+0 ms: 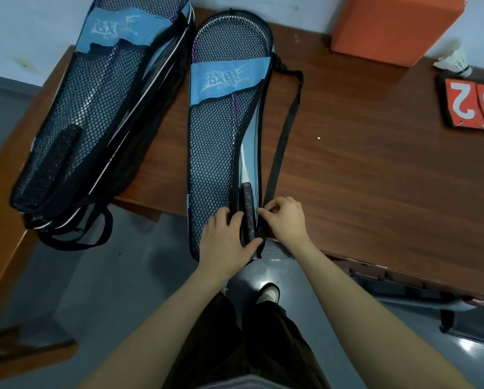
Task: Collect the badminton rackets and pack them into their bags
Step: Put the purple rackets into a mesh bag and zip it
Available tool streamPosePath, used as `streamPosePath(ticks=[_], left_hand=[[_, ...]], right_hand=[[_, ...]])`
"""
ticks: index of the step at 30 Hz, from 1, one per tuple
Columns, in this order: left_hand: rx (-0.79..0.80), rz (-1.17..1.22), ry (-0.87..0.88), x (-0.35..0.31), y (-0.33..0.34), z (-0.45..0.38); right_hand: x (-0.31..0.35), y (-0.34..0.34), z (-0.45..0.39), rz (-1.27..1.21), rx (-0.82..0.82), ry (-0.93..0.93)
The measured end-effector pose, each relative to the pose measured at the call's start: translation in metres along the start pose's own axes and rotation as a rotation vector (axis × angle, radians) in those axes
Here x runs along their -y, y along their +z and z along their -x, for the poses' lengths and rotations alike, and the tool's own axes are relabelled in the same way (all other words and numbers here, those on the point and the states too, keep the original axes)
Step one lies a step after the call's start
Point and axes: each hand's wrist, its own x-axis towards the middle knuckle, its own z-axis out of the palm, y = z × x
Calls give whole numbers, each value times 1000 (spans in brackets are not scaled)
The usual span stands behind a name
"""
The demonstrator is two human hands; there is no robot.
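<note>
A black mesh racket bag (pixel 221 141) with a blue band lies lengthwise on the brown wooden table (pixel 375 164), its near end hanging past the table's front edge. Through the mesh a racket head (pixel 232 35) shows at the far end, its strings only faintly readable. At the near end the bag's side opening gapes and a dark racket handle (pixel 248 211) shows in the slit; how many rackets are inside cannot be told. The left hand (pixel 225 240) lies over the near end of the bag, fingers on the mesh and thumb stretched across below the handle, clasping that end. The right hand (pixel 285 220) sits just right of the opening, fingertips pinched on the bag's black edge; the zip pull itself, if it is there, is hidden under the fingers. The bag's black strap (pixel 287 127) trails over the table right of the bag.

Left of this bag a stack of similar mesh bags (pixel 94 108) leans off the table's left corner, top cut off by the frame. Far right of the bag sit an orange block (pixel 395 26), a white shuttlecock (pixel 457 61) and red number cards (pixel 476 108), partly cropped.
</note>
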Motion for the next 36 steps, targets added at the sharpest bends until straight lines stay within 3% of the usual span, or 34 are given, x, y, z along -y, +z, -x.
streamPosePath(ticks=[8, 10, 14, 24, 28, 36], left_hand=[[56, 102, -49, -6, 0, -3], [31, 154, -36, -3, 1, -2], [10, 354, -73, 0, 1, 9], [-137, 626, -214, -23, -18, 6], [-145, 592, -209, -36, -25, -4], [-184, 661, -211, -59, -22, -3]], right_hand=[[10, 2, -12, 142, 148, -87], [10, -1, -7, 42, 166, -102], [13, -14, 11, -403, 240, -6], [9, -31, 27, -847, 379, 236], [-5, -41, 33, -928, 576, 252], [-20, -72, 32, -931, 508, 165]])
